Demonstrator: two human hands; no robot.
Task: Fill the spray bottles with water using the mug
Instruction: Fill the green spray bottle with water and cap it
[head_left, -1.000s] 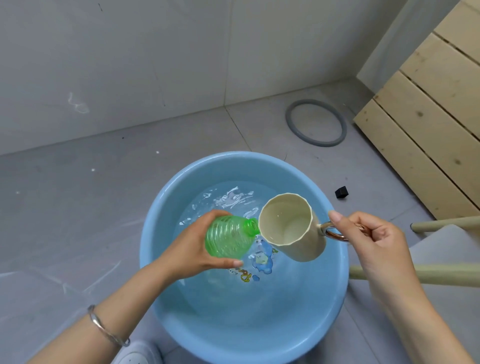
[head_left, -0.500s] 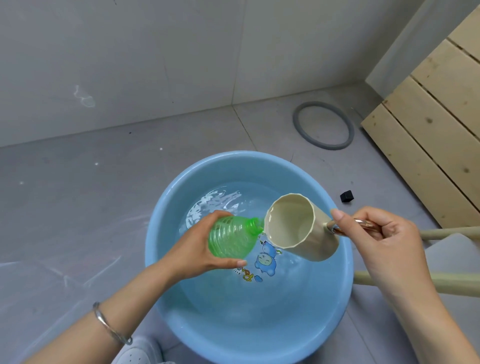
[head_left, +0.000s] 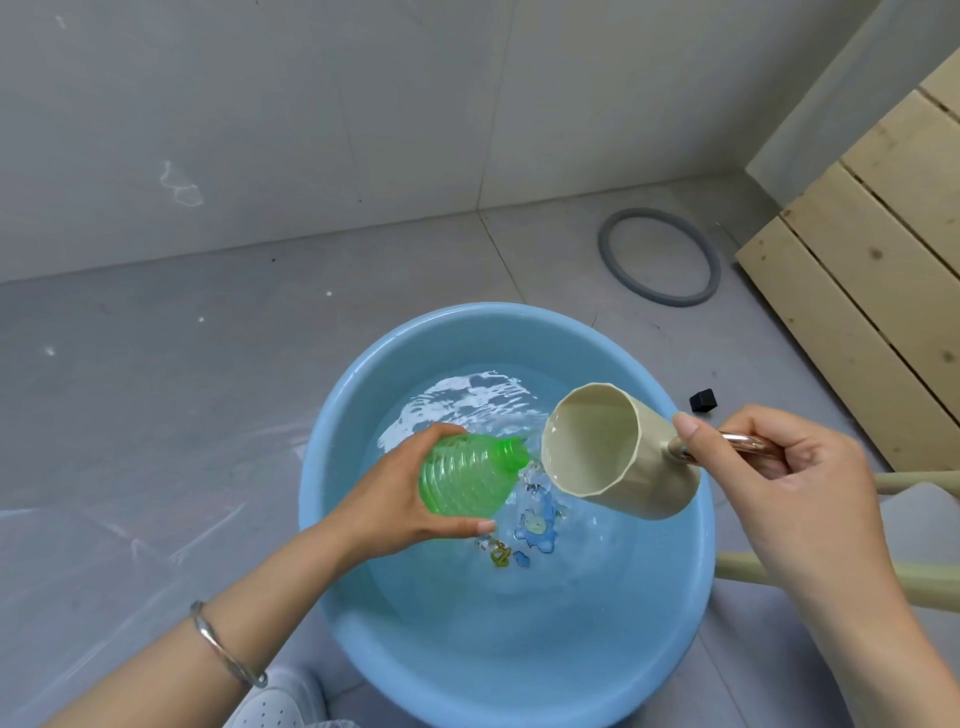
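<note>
Both hands worked above the blue basin (head_left: 467, 332). Left hand (head_left: 384, 504) fingers wrapped the tilted green spray bottle (head_left: 467, 480); right hand (head_left: 789, 488) fingers gripped the mug (head_left: 618, 452) handle. Pouring was in hand. The mug looked nearly drained; another scoop from the basin seemed due.

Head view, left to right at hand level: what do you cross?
bracelet → left hand → green bottle → mug → right hand. The basin is left out because it spans most of these.
</note>
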